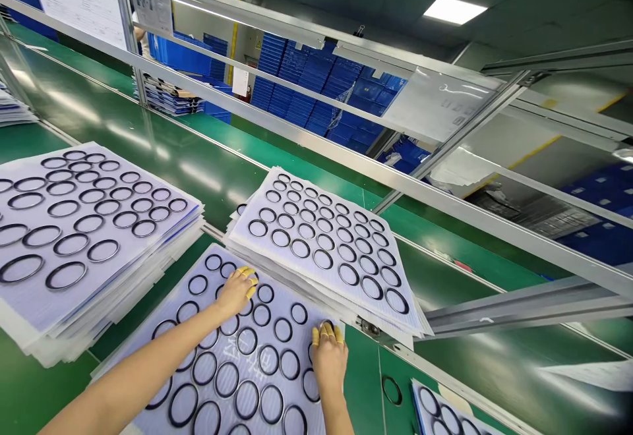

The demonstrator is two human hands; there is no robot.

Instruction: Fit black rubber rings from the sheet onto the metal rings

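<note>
Several dark rings lie spread over a pale sheet (237, 341) on the work table in front of me. My left hand (236, 292), with yellow finger covers, reaches over the sheet's far part; its fingers are curled at a black ring (255, 277) partly hidden under them. At the sheet's right edge, my right hand (330, 356) also wears yellow covers. Its bent fingers close over another black ring (326, 322), of which only the far rim shows. Between the hands, a ring (283, 329) lies flat among the others.
Layered sheets bearing rings form a left stack (30, 310) and a far stack (316, 277). A single ring (391, 390) lies on the green table (363, 372), beside another ring-covered sheet (420, 415). A metal frame (316, 138) crosses behind, with blue trays (301, 86) beyond.
</note>
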